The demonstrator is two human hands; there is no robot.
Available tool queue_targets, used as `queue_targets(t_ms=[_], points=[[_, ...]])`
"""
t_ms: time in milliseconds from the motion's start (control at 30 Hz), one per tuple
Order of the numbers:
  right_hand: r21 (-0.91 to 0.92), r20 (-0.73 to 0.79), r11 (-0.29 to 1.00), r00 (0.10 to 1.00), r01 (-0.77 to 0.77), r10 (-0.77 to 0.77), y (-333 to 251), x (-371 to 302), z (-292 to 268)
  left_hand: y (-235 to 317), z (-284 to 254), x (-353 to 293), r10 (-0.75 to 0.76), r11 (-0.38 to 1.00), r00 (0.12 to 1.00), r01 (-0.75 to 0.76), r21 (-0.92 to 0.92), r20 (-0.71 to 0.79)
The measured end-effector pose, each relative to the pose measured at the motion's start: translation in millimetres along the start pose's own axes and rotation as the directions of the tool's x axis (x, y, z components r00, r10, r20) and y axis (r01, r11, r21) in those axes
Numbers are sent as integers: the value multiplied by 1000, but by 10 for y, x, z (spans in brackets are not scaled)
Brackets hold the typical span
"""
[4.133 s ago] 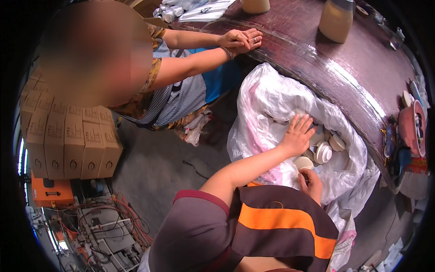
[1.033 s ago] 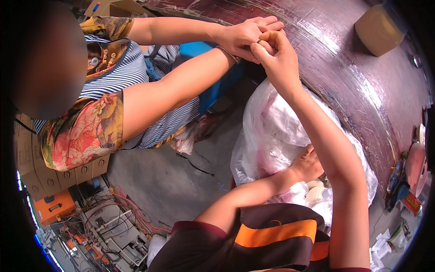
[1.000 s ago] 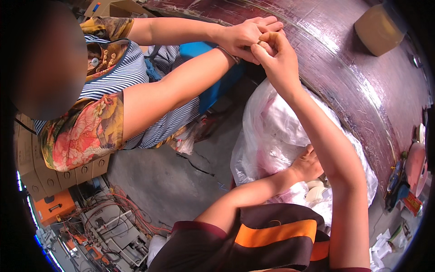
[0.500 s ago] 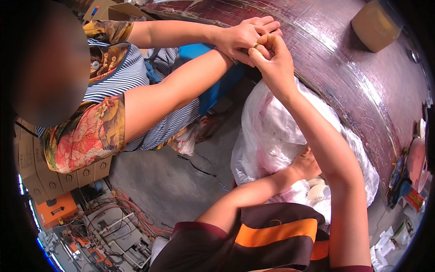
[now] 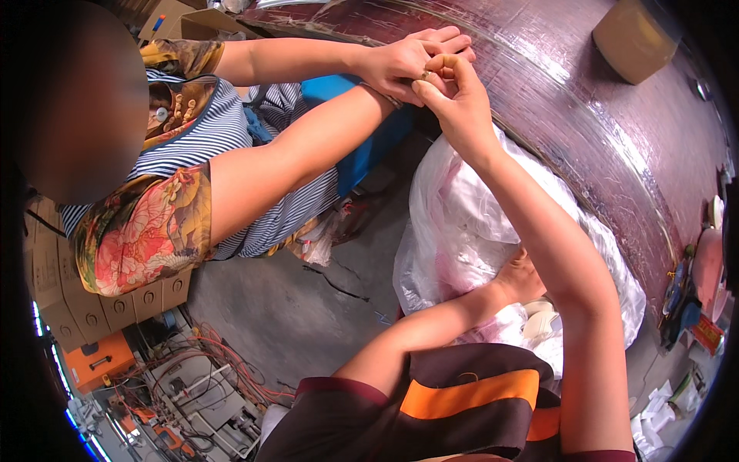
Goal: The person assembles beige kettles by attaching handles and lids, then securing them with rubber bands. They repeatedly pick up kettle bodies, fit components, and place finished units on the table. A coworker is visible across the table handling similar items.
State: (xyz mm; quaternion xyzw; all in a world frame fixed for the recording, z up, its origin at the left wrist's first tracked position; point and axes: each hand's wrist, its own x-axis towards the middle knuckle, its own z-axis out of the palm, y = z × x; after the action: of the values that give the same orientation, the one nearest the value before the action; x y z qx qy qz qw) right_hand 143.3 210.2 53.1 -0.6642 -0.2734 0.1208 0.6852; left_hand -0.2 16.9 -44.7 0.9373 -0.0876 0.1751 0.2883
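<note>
My right hand [image 5: 459, 100] reaches out to the co-worker's hands [image 5: 399, 65] over the edge of the dark red table. Its thumb and forefinger pinch at a small gold-coloured, ring-like thing [image 5: 426, 75], right against those hands; whether it sits on a finger is too small to tell. My left hand [image 5: 520, 279] rests on the white, translucent plastic bag [image 5: 477, 204] in front of me, its fingers partly hidden behind my right forearm. Pale round pieces [image 5: 541, 322] lie by that hand in the bag's opening.
The dark red table [image 5: 570, 123] carries a tan tub [image 5: 635, 42] at the far right. Left sits a co-worker in a striped apron [image 5: 204, 127]. Cardboard boxes [image 5: 115, 308], an orange case [image 5: 96, 360] and tangled wires [image 5: 219, 362] are at lower left. Scissors [image 5: 677, 289] lie at right.
My right hand has shifted slightly left together with the co-worker's hands, still pinching at the same spot. My left hand stays on the bag.
</note>
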Motion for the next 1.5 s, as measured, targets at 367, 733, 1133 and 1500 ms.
queue_targets(t_ms=[367,733,1133,1500], points=[[250,43,959,991,-131,124,-56,69,-50,-21,-11,23,-6,1000,1000,6,-28,1],[125,-46,990,996,-67,74,-4,39,0,-10,-40,79,-16,998,1000,17,-64,9],[-38,-47,998,998,47,-49,-103,-3,-5,-17,-59,105,-37,994,999,38,-103,11],[279,-42,938,973,-206,226,-322,-380,-420,-73,-12,107,-109,981,994,111,-161,21]])
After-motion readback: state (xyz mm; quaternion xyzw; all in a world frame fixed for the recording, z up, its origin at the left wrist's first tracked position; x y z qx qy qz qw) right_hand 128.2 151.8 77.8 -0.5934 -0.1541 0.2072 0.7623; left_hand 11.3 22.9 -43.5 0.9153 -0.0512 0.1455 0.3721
